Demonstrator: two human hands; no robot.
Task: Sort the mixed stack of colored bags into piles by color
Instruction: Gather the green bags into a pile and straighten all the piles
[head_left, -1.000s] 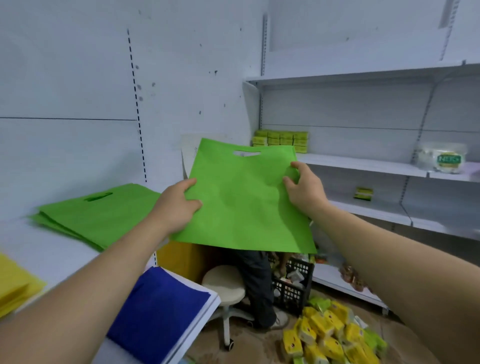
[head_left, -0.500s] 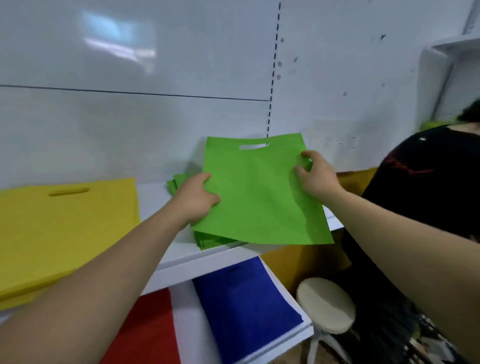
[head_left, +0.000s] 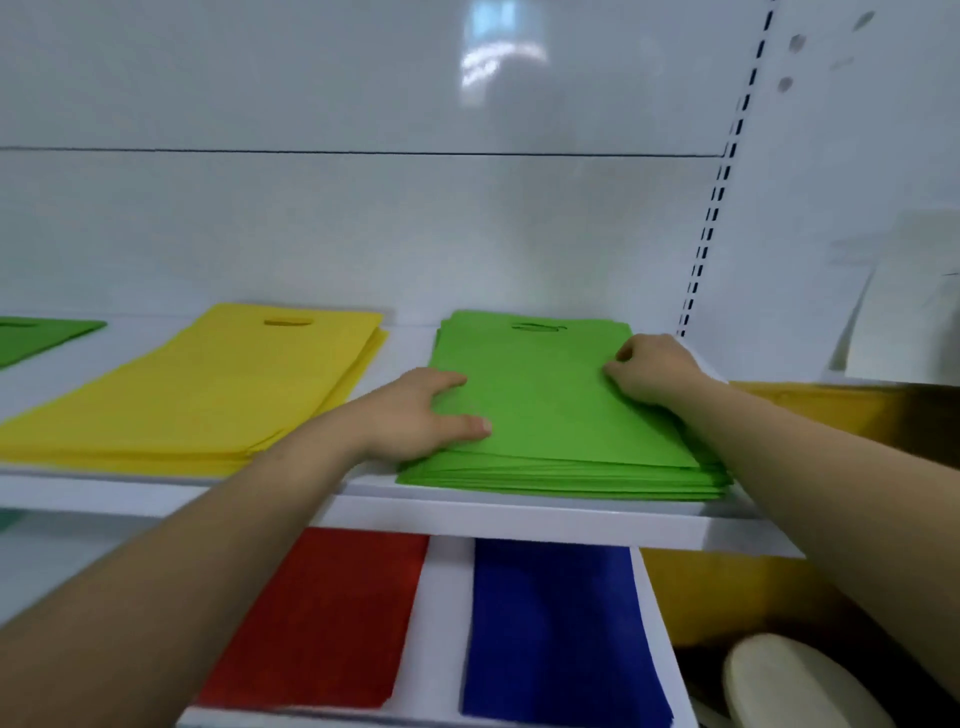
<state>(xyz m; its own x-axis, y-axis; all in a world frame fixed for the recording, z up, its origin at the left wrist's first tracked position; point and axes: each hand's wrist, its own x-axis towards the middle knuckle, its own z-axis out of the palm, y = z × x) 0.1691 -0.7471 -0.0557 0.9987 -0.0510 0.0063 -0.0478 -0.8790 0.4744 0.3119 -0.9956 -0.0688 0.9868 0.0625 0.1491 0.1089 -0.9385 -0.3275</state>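
A light green bag lies on top of the light green pile (head_left: 545, 405) at the right of the upper white shelf (head_left: 519, 519). My left hand (head_left: 410, 410) grips the bag's left edge, thumb on top. At the bag's right edge my right hand (head_left: 654, 369) pinches it with curled fingers. A yellow pile (head_left: 208, 395) lies to the left on the same shelf, and a darker green bag (head_left: 31, 335) shows at the far left. On the lower shelf lie a red pile (head_left: 322, 618) and a blue pile (head_left: 556, 623).
White back panels rise behind the shelf, with a slotted upright (head_left: 711, 218) at the right. A yellow box (head_left: 831, 410) stands to the right of the shelf. A round cream stool seat (head_left: 795, 686) is at the bottom right.
Both hands carried the green bag leftward and down from mid-air onto the green pile. My view swung left, away from the far shelves and the other person.
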